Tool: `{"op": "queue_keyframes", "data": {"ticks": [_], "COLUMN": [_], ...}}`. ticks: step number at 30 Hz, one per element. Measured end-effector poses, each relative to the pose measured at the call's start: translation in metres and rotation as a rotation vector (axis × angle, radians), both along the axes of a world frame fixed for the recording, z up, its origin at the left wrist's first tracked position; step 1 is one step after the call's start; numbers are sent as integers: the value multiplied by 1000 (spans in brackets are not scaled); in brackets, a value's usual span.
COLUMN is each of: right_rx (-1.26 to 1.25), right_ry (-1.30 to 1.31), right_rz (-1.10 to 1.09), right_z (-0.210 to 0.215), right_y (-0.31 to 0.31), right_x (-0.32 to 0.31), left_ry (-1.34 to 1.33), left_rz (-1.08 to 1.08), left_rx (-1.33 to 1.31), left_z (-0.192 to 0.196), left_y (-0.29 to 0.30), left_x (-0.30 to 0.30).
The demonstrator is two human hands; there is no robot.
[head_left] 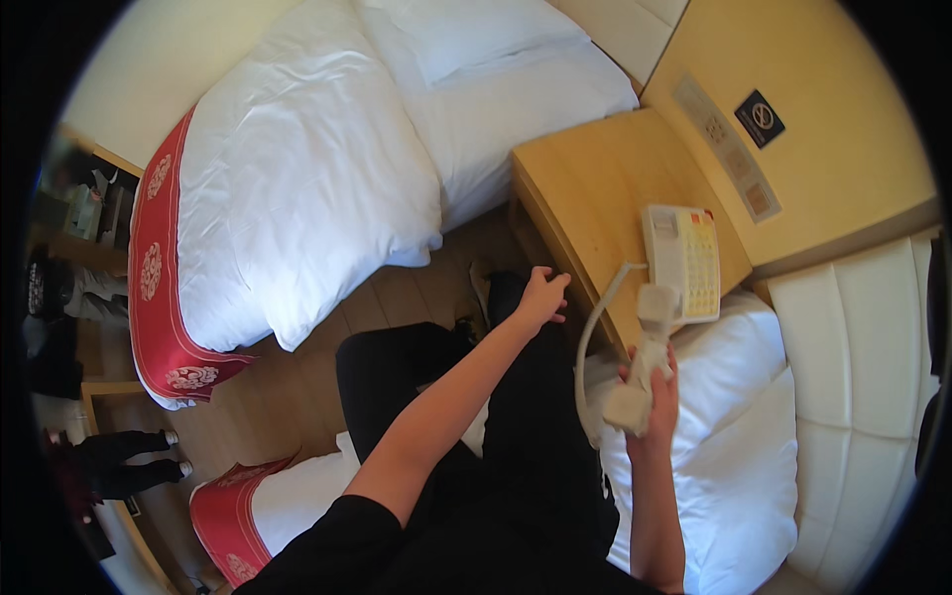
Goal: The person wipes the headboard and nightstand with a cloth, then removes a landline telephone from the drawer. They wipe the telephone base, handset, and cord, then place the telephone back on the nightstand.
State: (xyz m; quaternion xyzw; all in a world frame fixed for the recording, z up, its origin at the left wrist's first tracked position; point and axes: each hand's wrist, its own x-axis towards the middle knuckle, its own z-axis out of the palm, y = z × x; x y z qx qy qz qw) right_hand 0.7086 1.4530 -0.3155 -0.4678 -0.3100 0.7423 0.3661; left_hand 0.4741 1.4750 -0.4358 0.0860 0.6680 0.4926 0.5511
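My right hand (661, 405) is closed round the middle of a white telephone handset (650, 362), which it holds up off its base. The white telephone base (684, 263), with rows of yellowish keys, stands at the right corner of the wooden nightstand (595, 188). A pale cord (587, 352) loops down from near the base toward the lower end of the handset. Over my right knee, to the left of the cord, my left hand (543, 299) hovers with loosely bent fingers apart and nothing in it.
A bed with a white duvet (297, 188) and red runner (154, 268) stands left of the nightstand. I sit on another bed with white bedding (744, 446). A switch panel (729, 149) and a no-smoking sign (760, 118) are on the wall. Another person's legs (129, 461) show far left.
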Motion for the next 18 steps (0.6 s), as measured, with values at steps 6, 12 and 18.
{"op": "queue_keyframes", "data": {"ticks": [6, 12, 18], "right_rx": [-72, -72, -40], "right_ry": [81, 36, 13], "right_rz": [-28, -11, -19], "right_z": [35, 42, 42], "right_y": [10, 6, 10], "right_x": [28, 23, -12], "left_ry": [-104, -479, -392], "left_rz": [175, -5, -112], "left_rx": [-67, 154, 20], "left_z": [-85, -134, -131], "left_y": [72, 82, 71], "left_x": [-41, -55, -64]}}
